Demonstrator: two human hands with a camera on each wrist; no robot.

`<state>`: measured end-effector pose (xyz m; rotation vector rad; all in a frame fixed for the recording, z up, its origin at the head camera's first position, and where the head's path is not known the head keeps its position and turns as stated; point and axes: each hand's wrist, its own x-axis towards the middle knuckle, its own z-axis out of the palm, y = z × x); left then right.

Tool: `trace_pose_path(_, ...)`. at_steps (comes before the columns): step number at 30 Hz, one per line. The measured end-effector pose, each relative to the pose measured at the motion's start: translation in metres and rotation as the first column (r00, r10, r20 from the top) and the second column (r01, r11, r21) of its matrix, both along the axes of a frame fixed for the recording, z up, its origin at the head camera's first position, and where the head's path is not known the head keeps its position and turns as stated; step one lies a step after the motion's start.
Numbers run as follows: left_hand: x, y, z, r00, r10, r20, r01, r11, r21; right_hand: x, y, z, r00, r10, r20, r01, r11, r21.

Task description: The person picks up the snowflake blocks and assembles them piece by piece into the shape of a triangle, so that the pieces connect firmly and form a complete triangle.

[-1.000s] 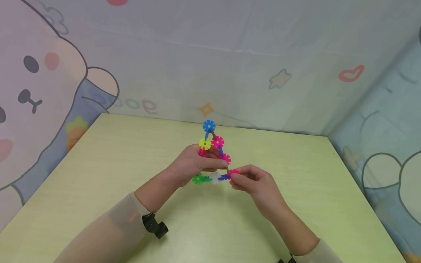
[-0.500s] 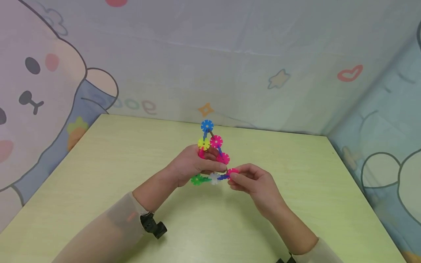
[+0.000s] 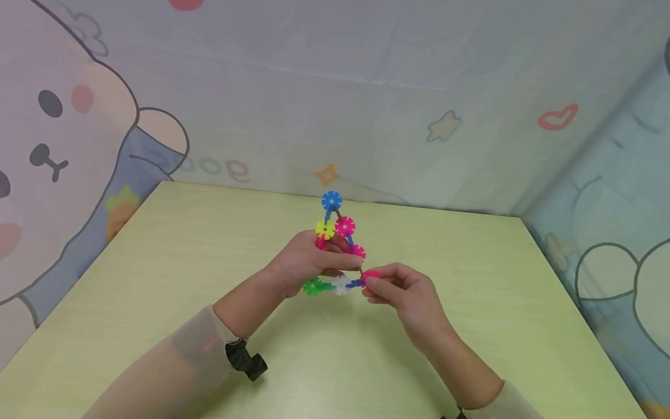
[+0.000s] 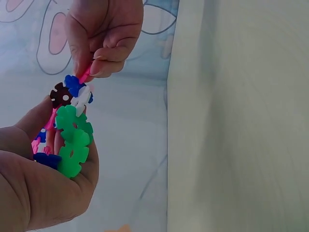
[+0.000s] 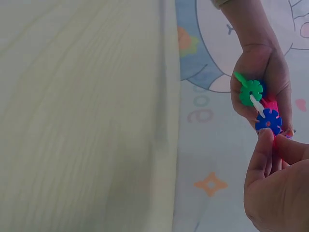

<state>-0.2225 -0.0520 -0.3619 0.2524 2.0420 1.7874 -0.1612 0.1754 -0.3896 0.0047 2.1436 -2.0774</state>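
A triangle-like chain of slotted snowflake discs is held above the table in both hands. My left hand [image 3: 303, 262] grips its middle, thumb across the front and fingers behind. At the top sits a blue disc [image 3: 331, 201], with a yellow disc [image 3: 325, 229] and a pink disc [image 3: 345, 226] below it. Along the bottom run a green disc [image 3: 313, 286], a white disc [image 3: 341, 285] and a dark blue disc [image 5: 268, 121]. My right hand [image 3: 413, 297] pinches the pink disc [image 3: 371, 276] at the lower right corner. The left wrist view shows a brown disc [image 4: 61, 95] near my left thumb.
The chain is above a pale wooden table [image 3: 209, 233]. Behind it hangs a printed cloth backdrop [image 3: 293, 105], and more printed cloth [image 3: 617, 192] covers the right side. A small black device [image 3: 246, 359] is strapped to my left wrist.
Both hands stay nearly in place. The pink disc between my right thumb and fingers has tilted, showing less of its face, and the chain has shifted very slightly.
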Motion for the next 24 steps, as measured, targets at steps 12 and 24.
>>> trace_pose_path(12, -0.004, 0.003, -0.005, 0.998, -0.069, -0.004, 0.069, 0.998, 0.017, -0.002, 0.001, -0.004, 0.998, -0.021, 0.060, 0.025, 0.997, -0.069)
trace_pose_path(24, -0.008, 0.001, -0.009, 0.998, -0.053, -0.013, 0.054, 0.988, 0.142, -0.006, 0.019, -0.007, 0.990, 0.096, 0.098, -0.096, 0.995, -0.009)
